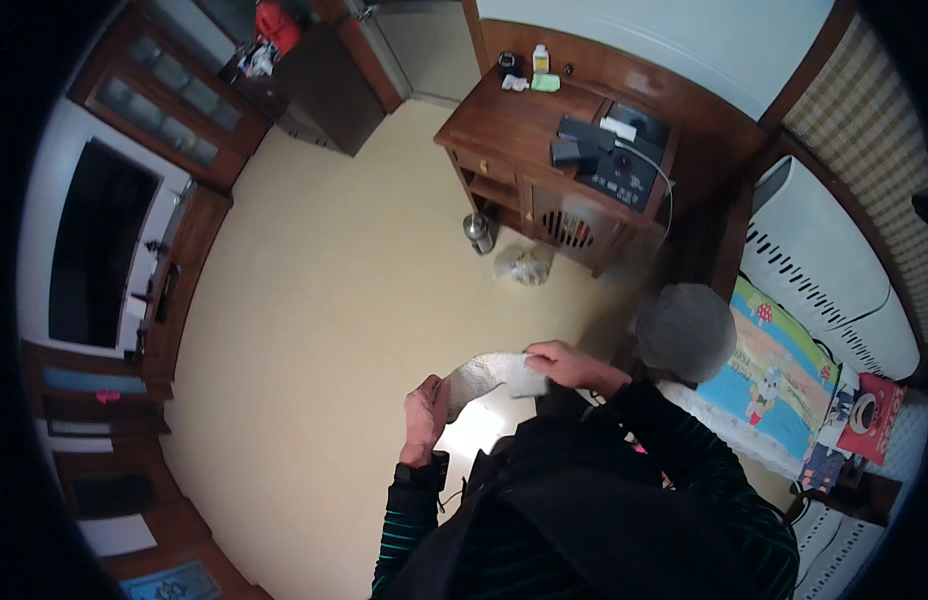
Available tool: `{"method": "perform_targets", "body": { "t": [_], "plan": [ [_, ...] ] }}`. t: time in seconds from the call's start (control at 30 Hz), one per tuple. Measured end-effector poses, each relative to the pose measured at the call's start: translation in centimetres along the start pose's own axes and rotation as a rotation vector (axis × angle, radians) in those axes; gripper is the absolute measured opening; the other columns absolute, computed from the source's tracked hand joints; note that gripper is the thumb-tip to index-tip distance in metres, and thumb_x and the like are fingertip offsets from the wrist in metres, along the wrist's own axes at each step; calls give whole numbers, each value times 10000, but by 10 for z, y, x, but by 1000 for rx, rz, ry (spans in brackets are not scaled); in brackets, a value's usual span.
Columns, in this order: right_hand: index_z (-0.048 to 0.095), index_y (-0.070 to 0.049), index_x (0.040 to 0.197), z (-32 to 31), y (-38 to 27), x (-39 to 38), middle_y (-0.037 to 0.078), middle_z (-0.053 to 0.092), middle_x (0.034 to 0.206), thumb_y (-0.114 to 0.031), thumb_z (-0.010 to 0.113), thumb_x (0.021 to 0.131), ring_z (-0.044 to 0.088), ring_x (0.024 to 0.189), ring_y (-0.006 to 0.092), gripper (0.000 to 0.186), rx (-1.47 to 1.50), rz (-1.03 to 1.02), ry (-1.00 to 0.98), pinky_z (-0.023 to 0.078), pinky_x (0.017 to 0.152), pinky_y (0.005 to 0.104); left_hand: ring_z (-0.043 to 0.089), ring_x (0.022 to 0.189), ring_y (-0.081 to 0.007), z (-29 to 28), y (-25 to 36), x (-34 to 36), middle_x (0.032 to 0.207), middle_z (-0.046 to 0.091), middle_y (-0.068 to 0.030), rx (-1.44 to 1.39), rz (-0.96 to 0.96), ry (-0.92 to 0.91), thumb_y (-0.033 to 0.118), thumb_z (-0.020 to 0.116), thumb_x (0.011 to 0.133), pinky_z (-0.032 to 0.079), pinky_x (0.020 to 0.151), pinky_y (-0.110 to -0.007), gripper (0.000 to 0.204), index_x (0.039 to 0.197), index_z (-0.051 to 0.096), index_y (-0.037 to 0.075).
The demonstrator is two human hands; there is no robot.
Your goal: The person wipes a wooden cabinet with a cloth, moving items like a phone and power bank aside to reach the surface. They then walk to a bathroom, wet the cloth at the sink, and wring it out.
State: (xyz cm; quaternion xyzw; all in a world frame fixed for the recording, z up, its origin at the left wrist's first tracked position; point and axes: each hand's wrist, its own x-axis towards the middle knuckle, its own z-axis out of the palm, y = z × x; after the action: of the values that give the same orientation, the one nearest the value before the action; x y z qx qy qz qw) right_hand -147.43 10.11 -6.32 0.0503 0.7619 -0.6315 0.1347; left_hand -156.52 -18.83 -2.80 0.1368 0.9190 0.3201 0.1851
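My left hand point(426, 415) grips one end of a pale, textured cloth point(489, 375), fingers closed on it, at the lower middle of the view. My right hand point(569, 365) pinches the other end, a little higher and to the right. The cloth stretches in a curved band between both hands, in front of my dark clothing. To the right of my right hand is a grey rounded object point(684, 330), whose exact kind I cannot make out.
Ahead stands a wooden cabinet point(494, 135) bearing bottles and dark devices, with a steel canister point(478, 233) and plastic bag point(524, 265) beside it. A white bench point(824, 280) with a cartoon mat point(774, 385) lines the right. A television point(104, 240) and wooden units line the left.
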Motion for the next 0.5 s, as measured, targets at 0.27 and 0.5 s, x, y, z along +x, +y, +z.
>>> {"method": "perform_targets", "body": {
  "t": [0.27, 0.5],
  "plan": [
    [644, -24, 1044, 19, -60, 156, -5, 584, 813, -276, 585, 1020, 523, 791, 78, 260, 439, 82, 84, 446, 695, 276, 680, 941, -172, -45, 47, 134, 1037, 720, -102, -550, 144, -432, 255, 567, 1054, 540, 860, -315, 341, 1266, 618, -8],
    [660, -1, 1089, 5, 1, 276, -25, 607, 870, -151, 614, 975, 520, 799, 68, 193, 208, 150, 299, 446, 713, 262, 695, 978, -205, -134, -57, 237, 1082, 728, -137, -665, 42, -344, 323, 559, 1055, 538, 902, -325, 411, 1253, 623, -32]
  ]
}}
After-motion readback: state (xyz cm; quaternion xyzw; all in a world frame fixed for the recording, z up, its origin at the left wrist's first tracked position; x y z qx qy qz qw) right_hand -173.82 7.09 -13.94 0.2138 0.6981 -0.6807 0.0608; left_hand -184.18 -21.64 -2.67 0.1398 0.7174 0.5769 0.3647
